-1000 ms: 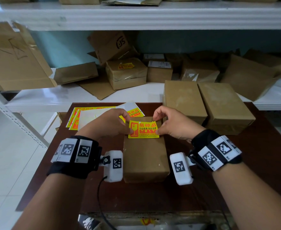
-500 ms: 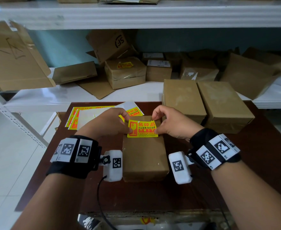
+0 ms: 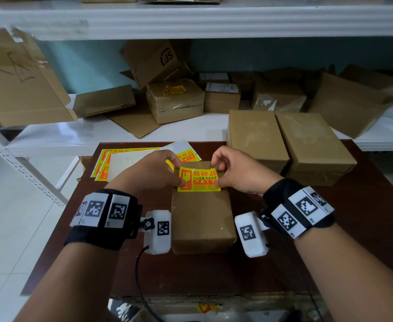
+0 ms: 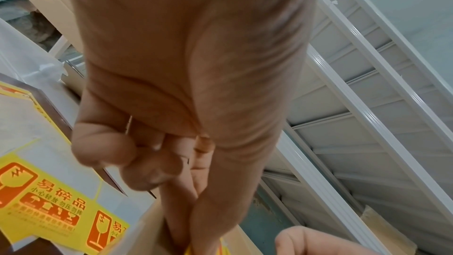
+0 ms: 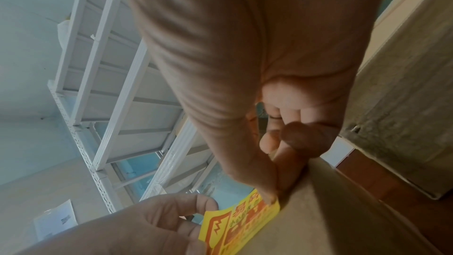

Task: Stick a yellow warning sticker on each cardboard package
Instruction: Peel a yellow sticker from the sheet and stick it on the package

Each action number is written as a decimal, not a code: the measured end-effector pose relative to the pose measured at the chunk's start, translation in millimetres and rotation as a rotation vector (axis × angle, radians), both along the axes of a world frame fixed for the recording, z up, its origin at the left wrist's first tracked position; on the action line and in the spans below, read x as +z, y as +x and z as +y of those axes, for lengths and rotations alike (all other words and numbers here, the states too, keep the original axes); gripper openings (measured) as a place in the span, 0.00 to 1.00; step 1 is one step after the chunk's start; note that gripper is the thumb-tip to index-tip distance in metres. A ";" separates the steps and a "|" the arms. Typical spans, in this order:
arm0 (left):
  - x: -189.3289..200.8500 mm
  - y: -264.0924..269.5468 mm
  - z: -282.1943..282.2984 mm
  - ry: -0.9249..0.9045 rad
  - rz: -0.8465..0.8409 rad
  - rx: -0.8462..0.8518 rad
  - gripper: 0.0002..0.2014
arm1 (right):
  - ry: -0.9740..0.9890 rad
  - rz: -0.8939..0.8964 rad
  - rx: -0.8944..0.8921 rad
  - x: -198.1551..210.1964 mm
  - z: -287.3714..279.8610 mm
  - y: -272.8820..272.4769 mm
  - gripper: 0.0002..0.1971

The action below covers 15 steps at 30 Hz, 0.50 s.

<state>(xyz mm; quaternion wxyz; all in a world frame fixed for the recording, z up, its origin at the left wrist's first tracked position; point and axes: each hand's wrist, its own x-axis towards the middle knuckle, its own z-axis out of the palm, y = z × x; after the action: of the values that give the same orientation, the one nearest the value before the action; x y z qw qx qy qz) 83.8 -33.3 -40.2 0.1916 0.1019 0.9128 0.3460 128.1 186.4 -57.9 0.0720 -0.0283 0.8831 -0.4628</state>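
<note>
Sticker (image 3: 199,180): a yellow rectangle with red Chinese print and a broken-glass sign, lying across the far end of the box (image 3: 201,219) in the middle of the counter (image 3: 365,228). Its near edge sits on the cardboard, while its far edge looks slightly lifted with a pale glare on it. The left hand (image 3: 148,173) pinches the sticker's left edge between thumb and fingers; the right hand (image 3: 238,171) pinches its right edge, thumb at the near right corner. The right wrist view shows that thumb tip down on the sticker at the box's top.

Sticker sheets (image 3: 112,162), some partly peeled to white backing, lie on the counter's far left, partly hidden behind the left hand. Two plain boxes (image 3: 290,140) stand side by side at the far right, touching each other and near the right hand. Beyond the counter a white shelf (image 3: 74,138) carries more cartons and flattened cardboard, one carton (image 3: 174,101) already bearing a yellow sticker.
</note>
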 end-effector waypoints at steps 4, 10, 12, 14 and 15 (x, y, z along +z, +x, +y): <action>-1.0 -1.2 0.4 -0.015 0.000 0.000 0.17 | 0.023 0.005 -0.004 0.2 -0.9 -0.4 0.24; -2.2 -1.6 1.1 -0.017 -0.001 0.000 0.17 | 0.081 0.026 -0.007 3.1 -2.9 2.4 0.24; -2.0 -2.0 1.5 -0.020 -0.002 -0.002 0.17 | 0.087 0.024 -0.008 3.9 -2.9 3.4 0.24; -2.4 -2.7 1.9 -0.018 0.001 0.004 0.18 | 0.096 0.017 -0.013 5.1 -2.5 4.2 0.23; -2.5 -2.8 2.4 -0.016 0.001 0.010 0.18 | 0.103 0.009 -0.021 6.0 -1.8 4.9 0.22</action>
<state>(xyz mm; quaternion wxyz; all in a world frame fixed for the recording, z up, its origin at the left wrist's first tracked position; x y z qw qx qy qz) 81.1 -30.9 -42.7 0.1900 0.0960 0.9161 0.3397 133.0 184.5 -51.9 0.0646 -0.0171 0.9064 -0.4171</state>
